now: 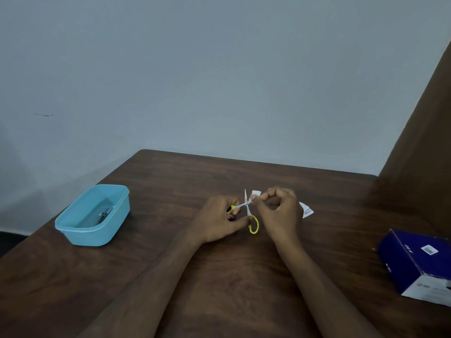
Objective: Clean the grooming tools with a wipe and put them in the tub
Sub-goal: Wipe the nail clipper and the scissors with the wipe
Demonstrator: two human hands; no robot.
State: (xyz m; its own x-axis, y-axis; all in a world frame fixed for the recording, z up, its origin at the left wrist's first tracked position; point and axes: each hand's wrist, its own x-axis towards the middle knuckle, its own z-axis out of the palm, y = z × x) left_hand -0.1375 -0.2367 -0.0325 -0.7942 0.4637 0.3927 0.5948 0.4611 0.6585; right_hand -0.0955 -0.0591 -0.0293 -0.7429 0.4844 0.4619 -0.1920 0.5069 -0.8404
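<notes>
— Two hands, centre frame?
— Yes. My left hand (220,219) grips yellow-looped steel scissors (249,211), blades apart; right hand (280,206) pinches a white wipe (255,193). Glossy blue plastic tub (73,223) sits left on the woodgrain worktop (170,264).

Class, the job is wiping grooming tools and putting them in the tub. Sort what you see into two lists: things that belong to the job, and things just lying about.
Belong to the job:
scissors, held by the left hand
wipe, pinched by the right hand
tub
metal tools inside the tub

Lying about:
torn wrapper
blue box
</notes>
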